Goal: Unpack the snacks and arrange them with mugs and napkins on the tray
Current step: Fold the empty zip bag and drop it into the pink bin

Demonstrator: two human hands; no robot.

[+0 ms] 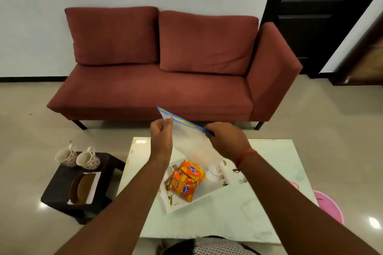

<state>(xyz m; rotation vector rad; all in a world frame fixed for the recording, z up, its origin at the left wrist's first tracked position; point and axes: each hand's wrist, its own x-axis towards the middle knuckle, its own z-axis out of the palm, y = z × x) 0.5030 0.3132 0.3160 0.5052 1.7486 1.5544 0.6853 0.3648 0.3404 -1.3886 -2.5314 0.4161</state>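
A living room with a pale wall, a dark door at far right and a red sofa (165, 72) along the far side forms the background; glossy floor tile surrounds the work area. The white bench (259, 203) occupies the near centre, with a low dark side table (62, 192) on the floor to its left. On the bench, a white tray (182, 205) sits at an angle, and two orange snack packets (185, 180) lie inside it, overlapping, their glossy wrappers printed with blue logos. Both hands hold a clear zip bag (192, 143) with a blue seal strip above the tray, mouth at the top; this position probably keeps any remaining contents over the tray. The bag appears nearly or fully empty. The left hand (160, 132) forms a closed grip pinching the left end of the seal, and the right hand (226, 136) forms a closed grip on the right end. Two floral mugs (77, 156) stand touching on the far part of the side table, not yet on the tray. A folded napkin (83, 188) with a brown item lies nearer on the same table.
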